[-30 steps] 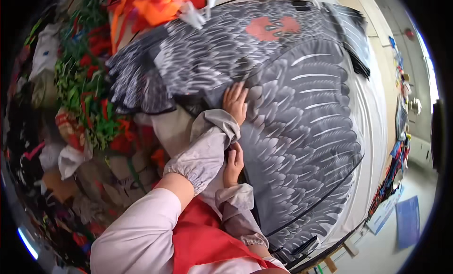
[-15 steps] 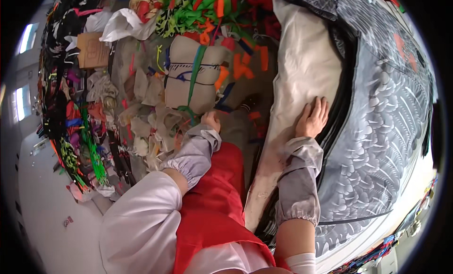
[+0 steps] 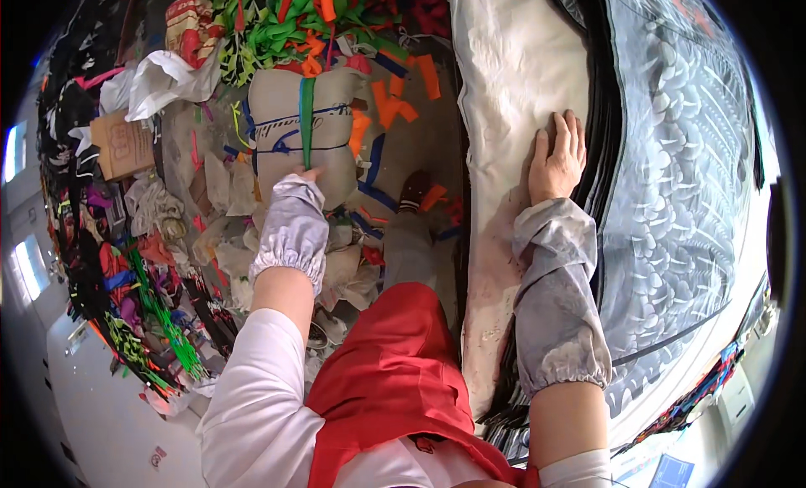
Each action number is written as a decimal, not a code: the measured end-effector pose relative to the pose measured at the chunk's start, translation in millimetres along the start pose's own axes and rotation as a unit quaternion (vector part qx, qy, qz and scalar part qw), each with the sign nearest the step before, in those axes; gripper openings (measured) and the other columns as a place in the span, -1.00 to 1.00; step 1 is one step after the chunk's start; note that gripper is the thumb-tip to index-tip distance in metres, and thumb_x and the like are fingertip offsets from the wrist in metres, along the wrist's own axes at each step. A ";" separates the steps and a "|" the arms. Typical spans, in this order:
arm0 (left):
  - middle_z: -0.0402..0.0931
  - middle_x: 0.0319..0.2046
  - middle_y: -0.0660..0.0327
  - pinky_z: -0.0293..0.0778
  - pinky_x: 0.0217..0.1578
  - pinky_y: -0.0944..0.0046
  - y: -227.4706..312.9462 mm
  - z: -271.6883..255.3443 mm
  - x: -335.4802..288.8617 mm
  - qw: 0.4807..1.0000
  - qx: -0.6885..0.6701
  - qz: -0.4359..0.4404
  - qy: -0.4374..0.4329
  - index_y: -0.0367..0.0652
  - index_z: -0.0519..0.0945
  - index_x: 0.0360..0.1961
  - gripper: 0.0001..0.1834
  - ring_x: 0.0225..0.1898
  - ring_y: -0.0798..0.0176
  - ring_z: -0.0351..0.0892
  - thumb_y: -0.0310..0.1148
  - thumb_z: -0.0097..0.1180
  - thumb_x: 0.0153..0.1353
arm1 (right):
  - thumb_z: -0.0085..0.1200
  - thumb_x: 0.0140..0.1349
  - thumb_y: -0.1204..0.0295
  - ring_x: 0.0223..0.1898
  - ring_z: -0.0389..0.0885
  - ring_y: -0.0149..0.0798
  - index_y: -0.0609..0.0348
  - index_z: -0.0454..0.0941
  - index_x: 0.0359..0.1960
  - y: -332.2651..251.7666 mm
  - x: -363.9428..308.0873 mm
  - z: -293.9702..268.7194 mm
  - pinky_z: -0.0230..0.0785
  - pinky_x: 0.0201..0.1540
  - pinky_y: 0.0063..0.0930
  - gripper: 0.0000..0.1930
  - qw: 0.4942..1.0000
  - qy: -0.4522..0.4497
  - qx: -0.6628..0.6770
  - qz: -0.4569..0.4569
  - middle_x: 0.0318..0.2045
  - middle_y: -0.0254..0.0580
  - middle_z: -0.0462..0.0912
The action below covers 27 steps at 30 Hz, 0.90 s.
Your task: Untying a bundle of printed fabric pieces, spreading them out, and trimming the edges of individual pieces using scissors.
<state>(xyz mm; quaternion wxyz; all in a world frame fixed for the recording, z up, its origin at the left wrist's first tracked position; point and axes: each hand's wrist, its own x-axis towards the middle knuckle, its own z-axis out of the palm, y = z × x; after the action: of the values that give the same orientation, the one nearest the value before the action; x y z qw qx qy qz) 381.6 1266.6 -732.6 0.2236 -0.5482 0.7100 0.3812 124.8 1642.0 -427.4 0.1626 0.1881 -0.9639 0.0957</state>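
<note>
L hand (image 3: pixel 311 174) @ grn strap (image 3: pixel 306 118) on bundle (image 3: pixel 275 170), openness/grip unclear | R hand (image 3: pixel 558 156) flat, nil held, on cream cloth (image 3: pixel 514 85)

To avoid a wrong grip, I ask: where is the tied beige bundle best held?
Probably by the green strap across the beige bundle, coming from its near end, beside the left hand: the strap is narrow, while the bundle's rounded sides offer less purchase.

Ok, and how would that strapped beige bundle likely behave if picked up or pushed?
The strapped beige bundle would probably squash a little, since its corners look soft and rounded. It should mostly hold together, given the green strap bound across it. Its blocky outline suggests sliding or slumping rather than rolling.
</note>
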 end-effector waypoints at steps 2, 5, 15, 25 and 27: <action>0.65 -0.15 -0.01 0.49 -0.07 0.12 -36.0 -11.8 24.7 0.997 -0.020 0.044 -0.066 -0.25 0.60 -0.01 -0.40 -0.12 0.04 0.63 -0.05 0.31 -0.01 | 0.03 0.27 0.28 0.33 0.27 -0.05 0.09 0.46 0.13 -17.5 3.8 -1.6 0.08 0.33 -0.13 -0.59 0.999 0.008 0.032 0.002 0.25 -0.12 0.42; 0.68 -0.25 0.08 0.49 -0.13 0.16 -55.1 9.0 24.7 0.988 0.018 0.104 -0.109 -0.25 0.67 -0.13 -0.48 -0.19 0.13 0.64 -0.03 0.29 0.03 | 0.03 0.27 0.30 0.33 0.28 -0.06 0.10 0.46 0.14 -28.4 1.3 -2.6 0.09 0.33 -0.16 -0.59 0.999 0.004 0.034 0.006 0.25 -0.11 0.43; 0.65 -0.25 -0.05 0.50 -0.16 0.07 72.3 17.1 -118.5 0.938 0.104 0.221 -0.245 -0.29 0.63 -0.13 -0.47 -0.22 -0.04 0.63 -0.01 0.21 0.10 | 0.05 0.18 0.38 0.29 0.33 -0.04 0.12 0.46 0.09 -16.8 8.1 -30.8 0.16 0.28 -0.08 -0.59 0.998 0.017 0.033 0.053 0.22 -0.09 0.44; 0.63 -0.35 0.00 0.50 -0.22 0.10 271.7 84.4 -142.2 0.856 0.187 0.415 -0.245 -0.28 0.64 -0.20 -0.52 -0.30 -0.02 0.62 -0.01 0.21 0.12 | 0.07 0.14 0.37 0.30 0.32 -0.06 0.18 0.42 0.12 -9.6 -3.5 -26.0 0.16 0.29 -0.08 -0.53 0.986 -0.014 0.144 0.084 0.27 -0.07 0.38; 0.63 -0.36 0.01 0.50 -0.24 0.10 286.4 118.0 -145.4 0.832 0.199 0.446 -0.264 -0.27 0.65 -0.21 -0.53 -0.31 -0.01 0.62 -0.02 0.21 0.12 | 0.09 0.14 0.33 0.32 0.29 -0.05 0.20 0.40 0.13 -11.7 -3.5 -32.7 0.16 0.30 -0.12 -0.51 0.986 -0.028 0.140 0.084 0.30 -0.06 0.35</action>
<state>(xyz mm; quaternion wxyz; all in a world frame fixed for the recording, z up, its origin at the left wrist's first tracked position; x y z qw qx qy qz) 141.4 1478.9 -612.8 0.3123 0.0052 0.8519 0.4204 141.5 1640.6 -396.9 0.0987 0.1297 -0.9576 0.2376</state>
